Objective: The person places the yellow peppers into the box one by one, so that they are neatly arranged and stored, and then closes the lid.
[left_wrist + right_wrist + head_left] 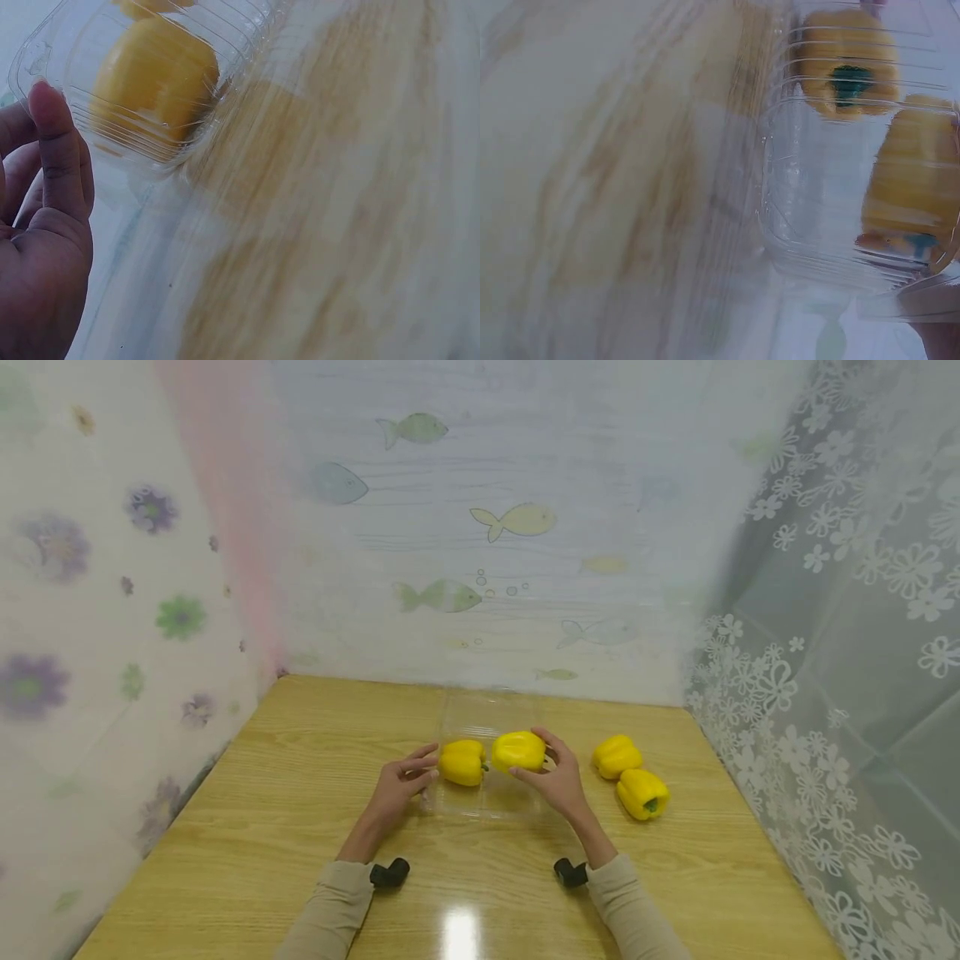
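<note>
A clear plastic clamshell container (487,815) lies on the table in the head view, with a ridged clear section (487,706) stretching behind it. In its left half sits a yellow bell pepper (461,763), stem toward the right. My left hand (397,787) pinches the container's left rim between thumb and fingers; the left wrist view shows this thumb (49,112) at the rim. A second yellow bell pepper (517,752) is held by my right hand (561,781) at the container's right half. The right wrist view shows both peppers through the ridged clear wall (810,180).
Two more yellow bell peppers (617,756) (642,793) lie together on the wooden table (337,718), right of the container. Fish-patterned sheeting (480,527) hangs behind the table, and flowered sheets stand along both sides. Black wrist mounts (390,873) show at both cuffs.
</note>
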The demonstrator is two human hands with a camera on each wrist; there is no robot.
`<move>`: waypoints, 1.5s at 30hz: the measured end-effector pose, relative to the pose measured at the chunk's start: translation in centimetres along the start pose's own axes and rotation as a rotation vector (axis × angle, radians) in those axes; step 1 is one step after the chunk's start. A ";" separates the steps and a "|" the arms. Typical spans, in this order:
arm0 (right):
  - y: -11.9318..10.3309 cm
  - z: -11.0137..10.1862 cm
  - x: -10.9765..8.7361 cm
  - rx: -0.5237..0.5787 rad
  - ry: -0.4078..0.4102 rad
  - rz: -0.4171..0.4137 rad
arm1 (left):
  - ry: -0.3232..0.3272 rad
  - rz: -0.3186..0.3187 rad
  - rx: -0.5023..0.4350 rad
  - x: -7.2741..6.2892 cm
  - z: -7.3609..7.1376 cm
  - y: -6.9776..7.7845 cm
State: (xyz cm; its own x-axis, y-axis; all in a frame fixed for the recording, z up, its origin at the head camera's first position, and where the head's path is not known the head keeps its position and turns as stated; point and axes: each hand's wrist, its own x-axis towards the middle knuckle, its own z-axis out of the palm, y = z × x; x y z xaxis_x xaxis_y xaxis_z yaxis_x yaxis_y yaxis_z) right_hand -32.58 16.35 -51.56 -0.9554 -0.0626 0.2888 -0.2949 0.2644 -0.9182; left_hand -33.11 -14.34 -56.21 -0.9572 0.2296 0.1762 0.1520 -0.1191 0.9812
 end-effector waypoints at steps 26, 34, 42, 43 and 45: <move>-1.3 -0.2 0.0 -0.285 -0.088 0.062 | 0.027 -0.005 0.010 -1.1 1.4 0.6; -1.7 -0.3 0.3 -0.368 -0.137 0.086 | 0.030 -0.006 0.020 -1.6 1.7 0.7; -1.8 0.1 0.2 -0.423 -0.156 0.141 | 0.036 -0.005 0.018 -2.0 1.9 0.7; -1.8 0.2 0.1 -0.428 -0.159 0.145 | 0.034 -0.005 0.018 -2.1 1.9 0.7; -1.7 0.2 0.0 -0.434 -0.163 0.148 | 0.032 -0.007 0.017 -2.2 2.0 0.7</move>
State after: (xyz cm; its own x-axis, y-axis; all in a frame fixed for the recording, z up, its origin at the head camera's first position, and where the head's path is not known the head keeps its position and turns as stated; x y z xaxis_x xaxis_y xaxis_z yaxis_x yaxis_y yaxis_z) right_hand -32.10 15.68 -50.07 -0.9872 -0.1350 0.0851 -0.1534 0.6566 -0.7384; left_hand -30.37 -12.99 -55.78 -0.9655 0.1995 0.1673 0.1495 -0.1015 0.9835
